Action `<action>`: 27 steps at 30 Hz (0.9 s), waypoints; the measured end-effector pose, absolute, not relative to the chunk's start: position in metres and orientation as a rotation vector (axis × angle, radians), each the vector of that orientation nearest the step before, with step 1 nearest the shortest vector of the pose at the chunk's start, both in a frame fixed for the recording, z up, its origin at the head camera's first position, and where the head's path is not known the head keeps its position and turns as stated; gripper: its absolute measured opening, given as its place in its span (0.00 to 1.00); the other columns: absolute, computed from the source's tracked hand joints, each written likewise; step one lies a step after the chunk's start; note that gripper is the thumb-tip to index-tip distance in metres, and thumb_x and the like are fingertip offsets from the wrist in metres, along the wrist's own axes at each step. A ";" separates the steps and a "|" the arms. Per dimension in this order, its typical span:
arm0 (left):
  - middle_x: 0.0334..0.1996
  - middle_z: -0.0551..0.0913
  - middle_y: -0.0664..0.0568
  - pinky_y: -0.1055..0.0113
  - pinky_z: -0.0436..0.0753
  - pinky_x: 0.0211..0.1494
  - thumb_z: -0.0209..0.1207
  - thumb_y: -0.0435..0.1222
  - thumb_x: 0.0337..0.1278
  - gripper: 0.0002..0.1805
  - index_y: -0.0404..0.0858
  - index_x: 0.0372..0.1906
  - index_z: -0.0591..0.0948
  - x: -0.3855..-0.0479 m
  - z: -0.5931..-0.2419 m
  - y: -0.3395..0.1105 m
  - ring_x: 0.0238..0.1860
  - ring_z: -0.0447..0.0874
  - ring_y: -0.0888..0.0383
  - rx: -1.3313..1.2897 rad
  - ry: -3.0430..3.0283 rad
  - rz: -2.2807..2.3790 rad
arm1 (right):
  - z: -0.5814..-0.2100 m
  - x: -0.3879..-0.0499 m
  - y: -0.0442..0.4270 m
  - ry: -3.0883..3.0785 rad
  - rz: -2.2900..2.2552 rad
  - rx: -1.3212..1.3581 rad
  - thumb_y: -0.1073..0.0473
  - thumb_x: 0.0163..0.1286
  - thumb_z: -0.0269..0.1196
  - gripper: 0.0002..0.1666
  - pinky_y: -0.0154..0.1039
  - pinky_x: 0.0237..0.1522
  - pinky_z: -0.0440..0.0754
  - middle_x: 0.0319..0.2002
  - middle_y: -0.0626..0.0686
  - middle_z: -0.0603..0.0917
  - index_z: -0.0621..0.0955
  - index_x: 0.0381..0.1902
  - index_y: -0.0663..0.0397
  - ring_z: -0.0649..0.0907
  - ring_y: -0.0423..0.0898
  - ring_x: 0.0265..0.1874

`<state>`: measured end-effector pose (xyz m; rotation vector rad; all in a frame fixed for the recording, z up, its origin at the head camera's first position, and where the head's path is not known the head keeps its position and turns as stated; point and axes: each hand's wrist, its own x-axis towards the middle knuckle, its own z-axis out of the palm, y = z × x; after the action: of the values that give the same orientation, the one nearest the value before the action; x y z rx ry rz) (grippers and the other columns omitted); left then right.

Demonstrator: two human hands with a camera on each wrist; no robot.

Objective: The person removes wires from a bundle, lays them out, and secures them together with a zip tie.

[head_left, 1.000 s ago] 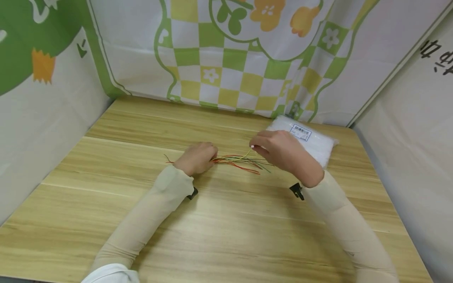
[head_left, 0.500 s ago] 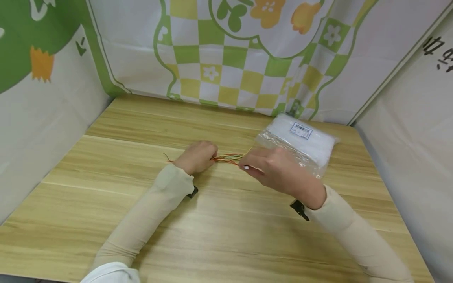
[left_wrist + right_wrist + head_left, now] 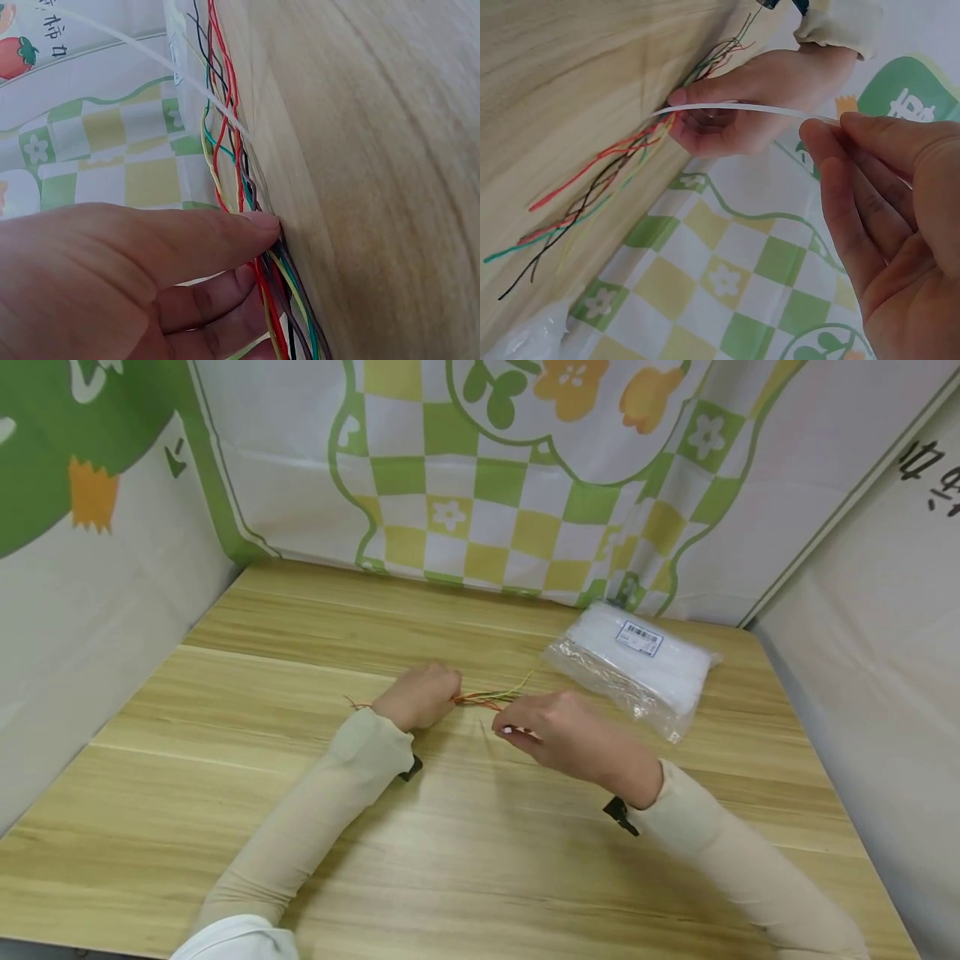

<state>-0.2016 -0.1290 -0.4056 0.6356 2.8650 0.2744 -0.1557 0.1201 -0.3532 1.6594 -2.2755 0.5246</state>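
Note:
A bundle of thin coloured wires [image 3: 480, 697], red, yellow, green and dark, lies across the wooden table. My left hand [image 3: 420, 695] pinches the bundle between thumb and fingers near its middle, seen closely as wires [image 3: 234, 142] in the left wrist view. Between thumb and forefinger, my right hand [image 3: 577, 739] pinches a thin white cable tie [image 3: 742, 107] by one end. The tie curves through the air, and its far end reaches the wires beside the left thumb in the right wrist view. Whether it touches them I cannot tell.
Behind the right hand lies a clear plastic bag [image 3: 637, 652] with white contents and a barcode label. The wooden tabletop [image 3: 465, 860] meets a patterned curtain [image 3: 491, 518] at the back. Pale cloth walls [image 3: 862, 610] stand on both sides.
My right hand has come toward me and to the left with the cable tie, down to near the wires, baring the bag. My left hand keeps its hold in the same spot.

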 end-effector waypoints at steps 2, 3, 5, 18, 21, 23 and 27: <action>0.47 0.87 0.45 0.56 0.85 0.52 0.59 0.33 0.77 0.07 0.34 0.50 0.83 -0.201 -0.405 -0.129 0.46 0.84 0.50 0.628 2.847 0.272 | -0.356 -0.157 0.119 -2.294 0.512 1.653 0.67 0.68 0.73 0.06 0.36 0.38 0.87 0.36 0.46 0.91 0.88 0.39 0.51 0.88 0.39 0.34; 0.48 0.87 0.45 0.56 0.85 0.54 0.59 0.34 0.77 0.08 0.34 0.51 0.82 -0.201 -0.405 -0.129 0.48 0.85 0.50 0.623 2.838 0.273 | -0.358 -0.158 0.118 -2.303 0.507 1.650 0.67 0.68 0.73 0.06 0.36 0.38 0.87 0.35 0.46 0.90 0.88 0.39 0.50 0.88 0.38 0.33; 0.50 0.87 0.44 0.55 0.85 0.56 0.58 0.34 0.78 0.09 0.33 0.53 0.82 -0.201 -0.405 -0.128 0.51 0.86 0.48 0.614 2.822 0.276 | -0.361 -0.159 0.118 -2.310 0.498 1.647 0.66 0.69 0.72 0.06 0.36 0.38 0.86 0.35 0.45 0.90 0.87 0.39 0.50 0.87 0.38 0.33; 0.50 0.87 0.44 0.55 0.83 0.54 0.56 0.34 0.79 0.09 0.34 0.54 0.82 -0.201 -0.402 -0.129 0.48 0.84 0.50 0.583 2.777 0.298 | -0.381 -0.168 0.114 -2.395 0.467 1.683 0.66 0.69 0.72 0.05 0.33 0.37 0.84 0.33 0.44 0.88 0.87 0.37 0.51 0.83 0.36 0.31; 0.49 0.87 0.45 0.55 0.82 0.53 0.57 0.34 0.79 0.09 0.34 0.52 0.82 -0.201 -0.403 -0.128 0.46 0.82 0.52 0.583 2.781 0.287 | -0.385 -0.170 0.111 -2.431 0.447 1.684 0.65 0.71 0.71 0.04 0.33 0.36 0.83 0.34 0.44 0.88 0.87 0.38 0.50 0.83 0.35 0.30; 0.48 0.87 0.45 0.56 0.82 0.53 0.58 0.34 0.78 0.08 0.34 0.51 0.83 -0.201 -0.402 -0.127 0.45 0.81 0.52 0.586 2.788 0.281 | -0.388 -0.172 0.110 -2.458 0.449 1.690 0.65 0.72 0.70 0.04 0.33 0.35 0.82 0.34 0.44 0.88 0.87 0.38 0.50 0.82 0.35 0.29; 0.45 0.87 0.46 0.57 0.81 0.49 0.59 0.33 0.76 0.07 0.34 0.48 0.83 -0.202 -0.402 -0.126 0.41 0.80 0.53 0.606 2.803 0.276 | -0.393 -0.176 0.106 -2.507 0.453 1.698 0.66 0.71 0.70 0.04 0.35 0.36 0.82 0.33 0.44 0.88 0.87 0.38 0.51 0.81 0.36 0.29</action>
<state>-0.2018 -0.1257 -0.4017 0.6061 2.8026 0.2763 -0.1762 0.1059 -0.3935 1.6975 -2.5074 0.4526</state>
